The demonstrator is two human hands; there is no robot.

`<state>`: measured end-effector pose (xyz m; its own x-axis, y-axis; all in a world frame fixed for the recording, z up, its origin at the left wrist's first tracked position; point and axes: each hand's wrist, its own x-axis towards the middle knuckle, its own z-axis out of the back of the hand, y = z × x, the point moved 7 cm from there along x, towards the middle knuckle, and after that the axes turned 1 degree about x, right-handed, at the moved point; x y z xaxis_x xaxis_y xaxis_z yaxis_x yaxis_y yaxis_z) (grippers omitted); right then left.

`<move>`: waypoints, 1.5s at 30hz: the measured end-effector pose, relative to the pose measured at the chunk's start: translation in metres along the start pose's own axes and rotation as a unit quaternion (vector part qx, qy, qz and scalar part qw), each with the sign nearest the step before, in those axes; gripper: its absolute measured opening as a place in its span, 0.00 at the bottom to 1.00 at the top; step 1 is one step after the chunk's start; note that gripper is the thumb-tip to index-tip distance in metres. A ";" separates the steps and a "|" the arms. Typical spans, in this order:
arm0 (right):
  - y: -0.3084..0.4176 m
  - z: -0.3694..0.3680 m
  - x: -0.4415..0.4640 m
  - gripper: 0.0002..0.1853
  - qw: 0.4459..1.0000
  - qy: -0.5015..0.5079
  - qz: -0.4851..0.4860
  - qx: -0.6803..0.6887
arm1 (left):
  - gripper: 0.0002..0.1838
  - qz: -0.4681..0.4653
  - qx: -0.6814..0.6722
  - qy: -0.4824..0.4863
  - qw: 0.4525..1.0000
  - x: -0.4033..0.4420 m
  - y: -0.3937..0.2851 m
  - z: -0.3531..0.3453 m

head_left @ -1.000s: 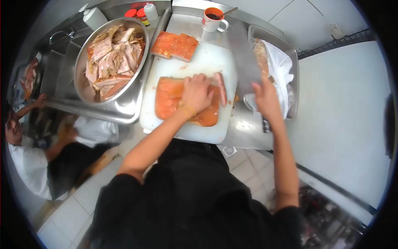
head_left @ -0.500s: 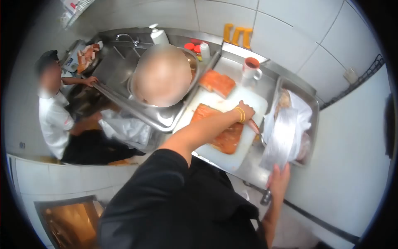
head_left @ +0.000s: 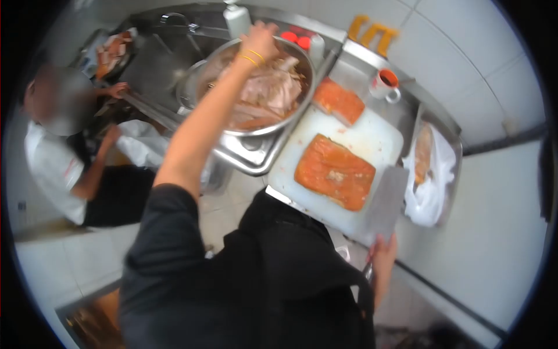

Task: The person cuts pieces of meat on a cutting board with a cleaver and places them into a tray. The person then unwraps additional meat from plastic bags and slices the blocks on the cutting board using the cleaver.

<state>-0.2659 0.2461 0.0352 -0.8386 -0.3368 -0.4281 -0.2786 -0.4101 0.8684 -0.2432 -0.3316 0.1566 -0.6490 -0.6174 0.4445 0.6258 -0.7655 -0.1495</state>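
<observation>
My left hand (head_left: 260,42) reaches over the far rim of a large metal bowl (head_left: 263,132), fingers stretched out and a little blurred, with nothing visible in them. Pale cooked-looking meat pieces (head_left: 273,90) fill the bowl. Low at the right, my right hand (head_left: 382,253) grips a cleaver (head_left: 386,200) by its handle, the broad blade pointing away beside the board. On the white cutting board (head_left: 285,174) lies a reddish-brown slab of meat (head_left: 336,171). A second, smaller slab (head_left: 339,100) rests at the board's far end.
A mug (head_left: 385,83) stands behind the board. Right of it, a metal tray (head_left: 456,174) holds a white plastic bag (head_left: 430,198). Sink and soap bottle (head_left: 237,22) are at the back left. A co-worker (head_left: 55,168) sits at the left, holding a plastic bag.
My left hand has left the board, where it held a pinkish strip, and moved left over the bowl. The strip is no longer visible. My right hand has shifted the cleaver slightly left.
</observation>
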 end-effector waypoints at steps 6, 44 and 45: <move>0.022 -0.020 -0.037 0.13 0.996 -0.054 -0.037 -0.064 | 0.17 -0.154 -0.458 0.087 0.871 -0.099 -0.100 0.015; -0.009 0.060 0.024 0.27 0.969 0.051 -0.011 -0.240 | 0.32 0.095 -0.306 0.160 0.934 -0.231 -0.185 -0.090; -0.012 0.064 0.022 0.27 0.970 0.044 -0.009 -0.240 | 0.33 0.087 -0.327 0.173 0.925 -0.230 -0.187 -0.093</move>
<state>-0.3109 0.2973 0.0316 -0.7860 -0.3886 -0.4808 -0.0256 -0.7566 0.6534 -0.2512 -0.0637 0.0000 -0.7332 -0.6764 0.0704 0.4123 -0.5245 -0.7449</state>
